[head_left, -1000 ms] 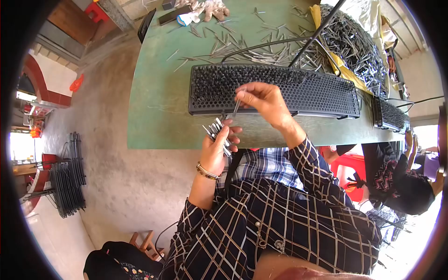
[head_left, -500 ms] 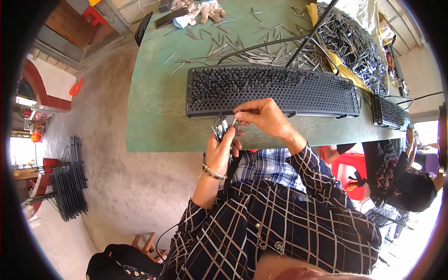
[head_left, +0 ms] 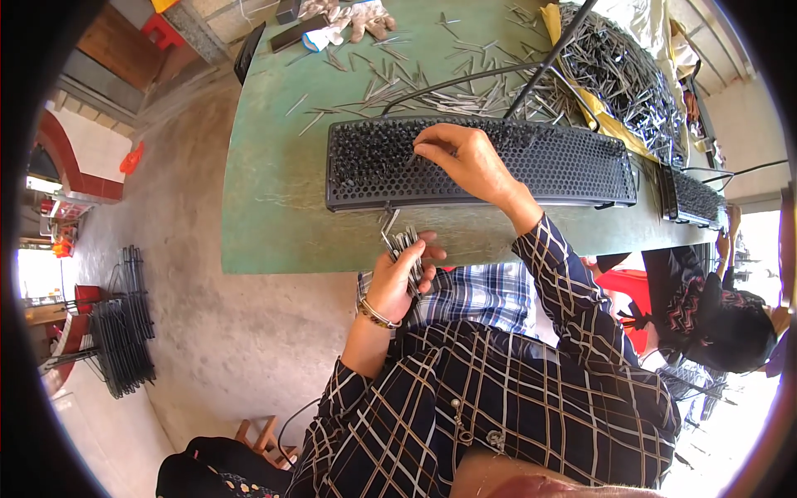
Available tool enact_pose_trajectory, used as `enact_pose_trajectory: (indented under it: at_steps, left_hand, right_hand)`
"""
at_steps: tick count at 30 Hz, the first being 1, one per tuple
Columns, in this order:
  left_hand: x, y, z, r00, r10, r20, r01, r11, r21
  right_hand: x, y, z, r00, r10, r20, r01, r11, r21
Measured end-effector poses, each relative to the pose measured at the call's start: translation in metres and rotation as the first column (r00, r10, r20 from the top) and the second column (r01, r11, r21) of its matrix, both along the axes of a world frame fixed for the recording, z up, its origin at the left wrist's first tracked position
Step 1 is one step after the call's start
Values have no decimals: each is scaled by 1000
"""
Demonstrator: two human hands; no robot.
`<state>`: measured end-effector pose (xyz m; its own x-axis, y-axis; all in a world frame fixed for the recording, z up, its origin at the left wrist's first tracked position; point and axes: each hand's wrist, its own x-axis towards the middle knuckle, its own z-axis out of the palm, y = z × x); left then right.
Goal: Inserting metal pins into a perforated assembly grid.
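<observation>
My left hand point(head_left: 403, 270) is closed around a bunch of thin metal pins point(head_left: 403, 241), below the table's near edge. A long black rack point(head_left: 564, 170) full of round holes lies across the table's near side. Short dark pins point(head_left: 365, 153) stand upright in many holes of its left and back parts, while the front and right show bare holes. Over the left half of this rack is my right hand point(head_left: 475, 162), thumb and forefinger pinched together at the standing pins. What sits between those fingertips is too small to make out.
Loose metal pins point(head_left: 473, 79) are scattered over the green table point(head_left: 278, 178) behind the rack. A large heap of pins point(head_left: 627, 83) lies on yellow sheeting at the back right. Stained gloves point(head_left: 353, 21) rest at the far left. On the right, another person point(head_left: 714, 324) sits by a second rack point(head_left: 693, 197).
My right hand has moved from beside my left hand forward onto the rack. My left hand has lowered slightly toward me, still holding the pins.
</observation>
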<state>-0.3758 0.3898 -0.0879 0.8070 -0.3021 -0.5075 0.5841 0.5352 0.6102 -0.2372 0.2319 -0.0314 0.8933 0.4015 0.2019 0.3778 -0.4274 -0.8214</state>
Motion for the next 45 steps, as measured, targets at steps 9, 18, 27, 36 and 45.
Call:
enact_pose_trajectory:
  at_steps: [9,18,27,36,45]
  left_hand:
    - [-4,-2,-5,999,-10,-34,9,1000,-21]
    - [-4,-1,-3,999,-25,-29,25,1000,-18]
    - [-5,-1,-6,997,-76,1,76,997,7]
    - [-1,3,-3,996,-77,48,77,997,-12]
    - [6,16,11,989,-19,146,30,997,-76]
  right_hand:
    - [6,10,-13,969,64,240,-55,997,-44]
    - [1,11,-25,932,59,359,-26,995,-96]
    - [-3,13,-37,890,64,451,-2,991,-136]
    - [-12,17,-36,891,52,452,51,976,-212]
    - [-35,15,-9,972,150,-181,-140,988,65]
